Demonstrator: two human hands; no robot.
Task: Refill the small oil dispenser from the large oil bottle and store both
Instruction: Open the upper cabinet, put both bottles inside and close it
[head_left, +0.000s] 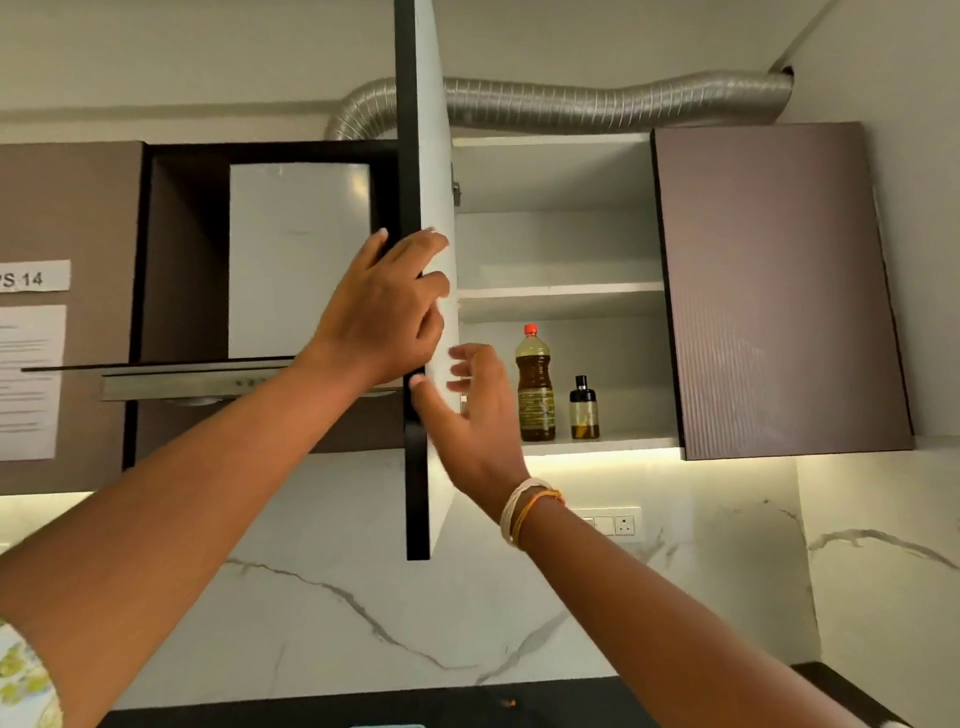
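The cabinet door (415, 156) stands open, edge-on to the camera, and serves as the landmark. The left hand (387, 306) grips its dark front edge, fingers curled around onto the pale inner face. Just below that hand, the right hand (470, 410) is spread, its thumb touching the door's edge and its fingers loose against the inner face, holding nothing.

Right of the door, inside the open cabinet, the large oil bottle (535, 384) with a red cap stands upright on the bottom shelf (613, 444). The small oil dispenser (584, 408) stands upright just beside it, on the side farther from the door. The two are near each other but apart. Bare shelf lies beyond the dispenser up to the closed door (779, 291). The upper shelf (561, 291) shows nothing on it.
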